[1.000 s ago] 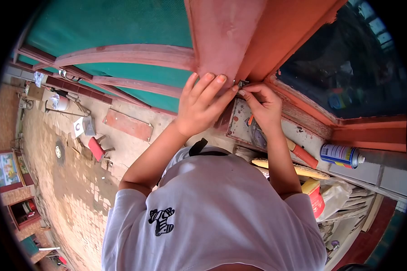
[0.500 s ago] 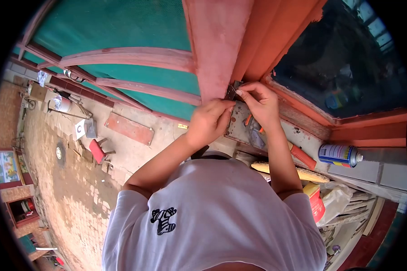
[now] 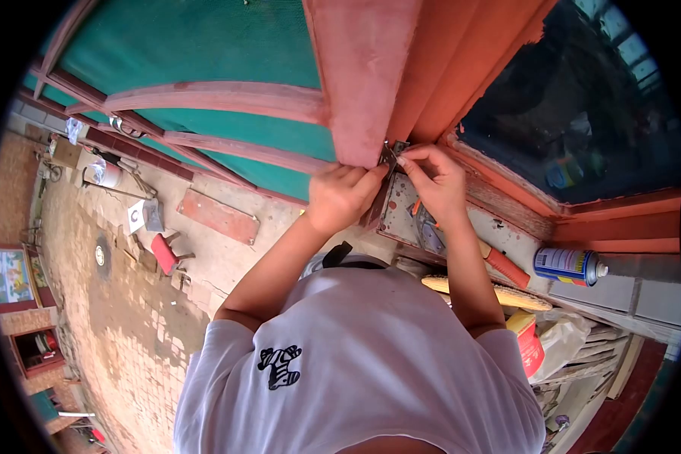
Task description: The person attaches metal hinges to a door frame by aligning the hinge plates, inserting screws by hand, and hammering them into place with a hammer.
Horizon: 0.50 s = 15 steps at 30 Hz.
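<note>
A small dark metal hinge (image 3: 390, 154) sits between the pink wooden stile (image 3: 365, 83) of the green screen door and the orange frame. My left hand (image 3: 344, 195) is closed at the stile's lower part, its thumb and forefinger against the hinge's near edge. From the other side my right hand (image 3: 436, 180) pinches thumb and forefinger at the hinge. Whatever lies between those right fingertips is too small to make out. Below my right hand, pliers with orange grips (image 3: 424, 216) rest on the paint-spotted sill (image 3: 396, 216).
An orange-handled tool (image 3: 505, 265) and a blue spray can (image 3: 570, 265) lie along the ledge to the right. Dark window glass (image 3: 567, 113) rises beyond. Down on the left are a reddish board (image 3: 219, 216), a red-seated stool (image 3: 164, 253) and a white box (image 3: 138, 216).
My left hand has shifted slightly left, with its fingers curling more against the stile. My right fingertips stay at the hinge, the hand turned a little. The view has moved slightly.
</note>
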### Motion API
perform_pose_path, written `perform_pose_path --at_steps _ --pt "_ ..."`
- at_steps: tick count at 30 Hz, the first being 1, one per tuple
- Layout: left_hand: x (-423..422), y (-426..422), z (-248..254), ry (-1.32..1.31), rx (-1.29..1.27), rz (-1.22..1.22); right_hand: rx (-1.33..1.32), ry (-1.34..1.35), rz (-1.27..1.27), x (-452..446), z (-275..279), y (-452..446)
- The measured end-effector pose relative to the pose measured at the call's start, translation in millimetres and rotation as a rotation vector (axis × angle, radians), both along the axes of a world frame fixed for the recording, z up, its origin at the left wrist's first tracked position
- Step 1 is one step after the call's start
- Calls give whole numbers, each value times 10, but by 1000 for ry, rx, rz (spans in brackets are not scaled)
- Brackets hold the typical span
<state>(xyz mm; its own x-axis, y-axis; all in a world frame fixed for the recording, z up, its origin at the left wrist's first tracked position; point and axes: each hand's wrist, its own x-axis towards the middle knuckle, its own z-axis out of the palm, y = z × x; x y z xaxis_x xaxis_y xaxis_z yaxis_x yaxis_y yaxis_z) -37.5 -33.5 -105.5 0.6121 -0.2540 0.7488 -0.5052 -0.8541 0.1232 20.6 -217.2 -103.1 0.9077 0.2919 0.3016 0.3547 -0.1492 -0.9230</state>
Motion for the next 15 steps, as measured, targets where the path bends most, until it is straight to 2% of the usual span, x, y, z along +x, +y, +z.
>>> perform_pose_path --at_steps 3,9,15 --pt "13 -8 -4 -10 1 -4 -13 -98 -25 -13 -56 13" --pt "55 -32 12 -45 -48 -37 53 -122 -51 -58 -90 74" --pt "32 -84 75 -49 -104 -30 252 82 -38 -131 -151 148"
